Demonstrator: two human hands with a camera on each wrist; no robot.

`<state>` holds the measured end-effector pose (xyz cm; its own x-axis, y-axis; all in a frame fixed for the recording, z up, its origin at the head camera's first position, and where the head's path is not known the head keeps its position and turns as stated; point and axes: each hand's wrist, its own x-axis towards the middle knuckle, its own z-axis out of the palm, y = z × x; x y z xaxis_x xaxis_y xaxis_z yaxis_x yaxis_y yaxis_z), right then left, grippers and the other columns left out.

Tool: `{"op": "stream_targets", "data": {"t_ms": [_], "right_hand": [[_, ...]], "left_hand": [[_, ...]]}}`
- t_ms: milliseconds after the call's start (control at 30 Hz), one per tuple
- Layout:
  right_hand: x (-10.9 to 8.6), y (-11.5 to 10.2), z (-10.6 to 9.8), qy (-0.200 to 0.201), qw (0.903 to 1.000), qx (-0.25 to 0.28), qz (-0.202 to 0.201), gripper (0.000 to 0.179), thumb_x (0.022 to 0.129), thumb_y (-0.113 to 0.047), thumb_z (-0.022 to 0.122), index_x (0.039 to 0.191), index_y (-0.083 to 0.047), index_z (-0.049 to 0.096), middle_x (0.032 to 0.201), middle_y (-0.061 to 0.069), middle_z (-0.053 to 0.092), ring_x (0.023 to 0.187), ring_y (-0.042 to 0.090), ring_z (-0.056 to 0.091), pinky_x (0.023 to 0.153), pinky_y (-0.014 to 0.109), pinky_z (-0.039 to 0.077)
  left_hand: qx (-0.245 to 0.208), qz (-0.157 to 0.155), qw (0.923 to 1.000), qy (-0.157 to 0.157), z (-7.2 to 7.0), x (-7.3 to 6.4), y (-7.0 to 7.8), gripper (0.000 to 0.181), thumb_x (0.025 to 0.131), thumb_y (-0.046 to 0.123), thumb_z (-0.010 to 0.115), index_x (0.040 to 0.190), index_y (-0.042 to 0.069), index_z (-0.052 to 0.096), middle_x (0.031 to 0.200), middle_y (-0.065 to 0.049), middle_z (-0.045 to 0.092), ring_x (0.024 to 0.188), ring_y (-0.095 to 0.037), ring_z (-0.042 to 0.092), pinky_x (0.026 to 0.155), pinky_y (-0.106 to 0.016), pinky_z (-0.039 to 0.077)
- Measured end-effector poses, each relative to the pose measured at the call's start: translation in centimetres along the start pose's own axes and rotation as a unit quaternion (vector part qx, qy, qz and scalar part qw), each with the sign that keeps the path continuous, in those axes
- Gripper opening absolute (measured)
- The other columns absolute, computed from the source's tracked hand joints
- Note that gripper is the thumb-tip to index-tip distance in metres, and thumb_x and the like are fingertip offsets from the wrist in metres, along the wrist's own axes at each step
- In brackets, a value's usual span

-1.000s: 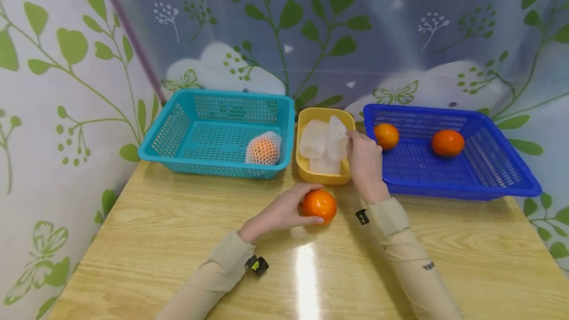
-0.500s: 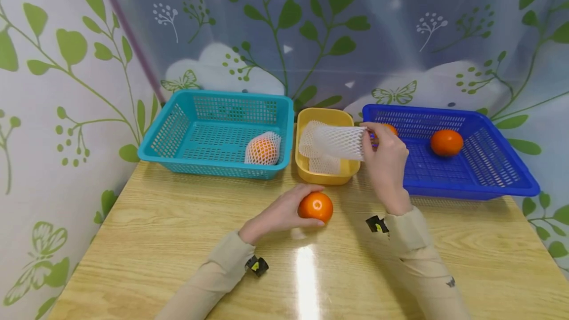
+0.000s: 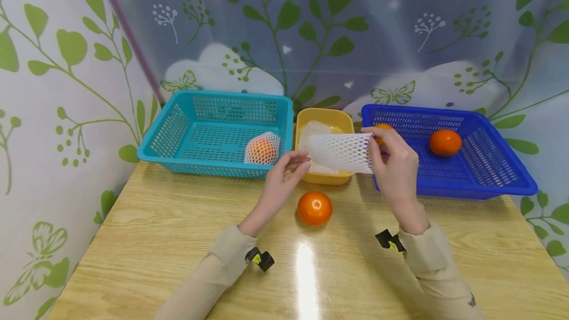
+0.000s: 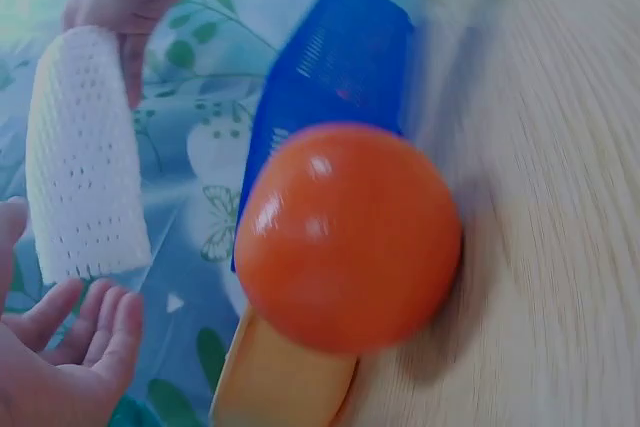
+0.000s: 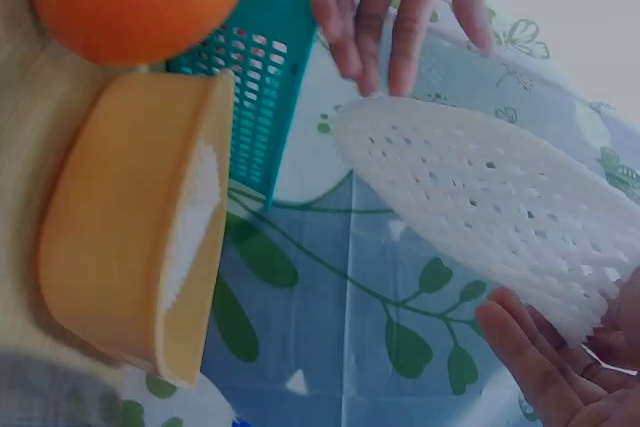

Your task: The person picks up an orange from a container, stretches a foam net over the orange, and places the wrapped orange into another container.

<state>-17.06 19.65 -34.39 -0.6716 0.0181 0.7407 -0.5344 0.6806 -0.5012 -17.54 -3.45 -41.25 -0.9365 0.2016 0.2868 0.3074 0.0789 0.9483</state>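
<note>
from where i stand, the teal basket [image 3: 213, 137] is at the far left, with one net-wrapped fruit [image 3: 262, 150] in its near right corner. next comes the left hand [image 3: 279, 181], fingers apart and gripping nothing, tips right by the left end of a white foam net sleeve [image 3: 340, 152]; i can't tell if they touch it. the sleeve hangs level over the yellow tub [image 3: 326, 179], where more netting [image 3: 316, 129] lies. on the near side of the tub, a bare orange fruit [image 3: 314, 208] sits on the table [image 3: 133, 241] with no hand on it. being round, it could roll if a sleeve or wrist knocks it. to the right, the right hand [image 3: 397, 172] pinches the sleeve's right end, thumb and fingers clamped on the mesh. the foam looks thin, so a hard tug might tear it, and a loose pinch might drop it into the tub. at the far right, the blue basket [image 3: 471, 189] holds two bare fruits, one [image 3: 445, 142] in plain sight, the other [image 3: 384, 126] partly behind the right hand, whose knuckles might bump it.
</note>
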Motion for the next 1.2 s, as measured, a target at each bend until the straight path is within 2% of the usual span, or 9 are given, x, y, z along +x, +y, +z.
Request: {"op": "stream_targets", "data": {"t_ms": [200, 367, 467, 600, 767, 900, 1033, 1133, 1200], "right_hand": [[-1.2, 0.1, 0.3, -0.029, 0.9993, 0.022, -0.012, 0.026, 0.093, 0.013, 0.061, 0.111, -0.001, 0.073, 0.102, 0.016, 0.072, 0.072, 0.024, 0.068, 0.061, 0.000, 0.043], [-1.6, 0.3, 0.5, -0.040, 0.9989, 0.023, -0.003, 0.028, 0.092, 0.015, 0.062, 0.111, -0.001, 0.073, 0.100, 0.016, 0.071, 0.071, 0.023, 0.067, 0.061, 0.001, 0.044], [-1.8, 0.4, 0.6, -0.044, 0.9990, 0.012, -0.002, 0.027, 0.092, 0.014, 0.063, 0.110, -0.002, 0.074, 0.097, 0.016, 0.070, 0.070, 0.024, 0.066, 0.061, 0.000, 0.042], [-1.9, 0.4, 0.8, -0.053, 0.9985, 0.011, -0.007, 0.025, 0.093, 0.011, 0.064, 0.111, -0.003, 0.074, 0.093, 0.015, 0.069, 0.068, 0.024, 0.065, 0.058, 0.001, 0.041], [-2.0, 0.1, 0.7, -0.067, 0.9952, 0.070, 0.011, 0.022, 0.096, 0.002, 0.065, 0.114, -0.007, 0.075, 0.098, 0.010, 0.073, 0.072, 0.016, 0.069, 0.059, 0.007, 0.048], [-1.9, -0.6, 0.2, -0.107, 0.9762, 0.170, 0.082, 0.021, 0.102, -0.008, 0.060, 0.119, -0.008, 0.073, 0.109, 0.004, 0.073, 0.080, 0.008, 0.069, 0.066, 0.014, 0.054], [-1.9, -0.8, 0.0, -0.147, 0.9428, 0.256, 0.155, 0.029, 0.109, -0.016, 0.048, 0.125, -0.002, 0.068, 0.110, -0.006, 0.071, 0.089, 0.008, 0.068, 0.073, 0.019, 0.058], [-2.4, -0.1, 0.7, -0.176, 0.9319, 0.265, 0.175, 0.030, 0.108, -0.014, 0.047, 0.128, 0.000, 0.065, 0.112, -0.007, 0.071, 0.094, 0.011, 0.066, 0.076, 0.021, 0.057], [-3.7, 2.1, 1.9, -0.194, 0.9314, 0.264, 0.159, 0.030, 0.106, -0.011, 0.052, 0.131, 0.000, 0.063, 0.119, 0.000, 0.070, 0.102, 0.015, 0.065, 0.083, 0.025, 0.056]], "left_hand": [[-0.061, -0.033, 0.9966, 0.043, 0.2, 0.1, 0.5, 0.020, 0.099, 0.014, 0.066, 0.112, -0.002, 0.064, 0.115, -0.013, 0.067, 0.108, -0.020, 0.062, 0.093, -0.028, 0.053], [-0.102, -0.034, 0.9932, 0.045, 0.2, -0.1, 0.6, 0.014, 0.096, 0.008, 0.068, 0.102, 0.001, 0.059, 0.098, -0.005, 0.067, 0.091, -0.013, 0.061, 0.080, -0.021, 0.051], [-0.117, -0.038, 0.9920, 0.026, 0.1, -0.2, 0.7, 0.014, 0.097, 0.009, 0.067, 0.106, 0.000, 0.062, 0.096, -0.004, 0.072, 0.086, -0.009, 0.062, 0.077, -0.020, 0.051], [-0.127, -0.043, 0.9910, 0.003, 0.0, -0.3, 0.7, 0.025, 0.099, 0.010, 0.066, 0.120, -0.004, 0.067, 0.109, -0.015, 0.075, 0.093, -0.008, 0.070, 0.085, -0.024, 0.057], [-0.130, -0.043, 0.9905, 0.013, -0.1, -0.2, 0.5, 0.027, 0.101, 0.013, 0.063, 0.123, -0.003, 0.065, 0.114, -0.019, 0.072, 0.098, -0.010, 0.070, 0.086, -0.025, 0.057], [-0.179, -0.063, 0.9817, 0.020, -0.4, 0.0, 0.3, 0.028, 0.104, 0.016, 0.058, 0.126, -0.002, 0.062, 0.110, -0.010, 0.072, 0.096, -0.010, 0.067, 0.081, -0.021, 0.056], [-0.272, -0.085, 0.9585, -0.002, -0.4, 0.1, 0.4, 0.031, 0.108, 0.013, 0.050, 0.133, -0.005, 0.054, 0.110, -0.003, 0.068, 0.099, -0.010, 0.065, 0.083, -0.022, 0.056], [-0.310, -0.097, 0.9454, -0.032, -0.2, 0.1, 0.6, 0.035, 0.109, 0.012, 0.045, 0.139, -0.005, 0.048, 0.118, -0.004, 0.065, 0.105, -0.012, 0.065, 0.089, -0.025, 0.056], [-0.311, -0.106, 0.9427, -0.057, 0.1, 0.0, 0.8, 0.036, 0.110, 0.012, 0.044, 0.140, -0.006, 0.047, 0.120, -0.006, 0.063, 0.105, -0.013, 0.065, 0.090, -0.025, 0.056]]}}
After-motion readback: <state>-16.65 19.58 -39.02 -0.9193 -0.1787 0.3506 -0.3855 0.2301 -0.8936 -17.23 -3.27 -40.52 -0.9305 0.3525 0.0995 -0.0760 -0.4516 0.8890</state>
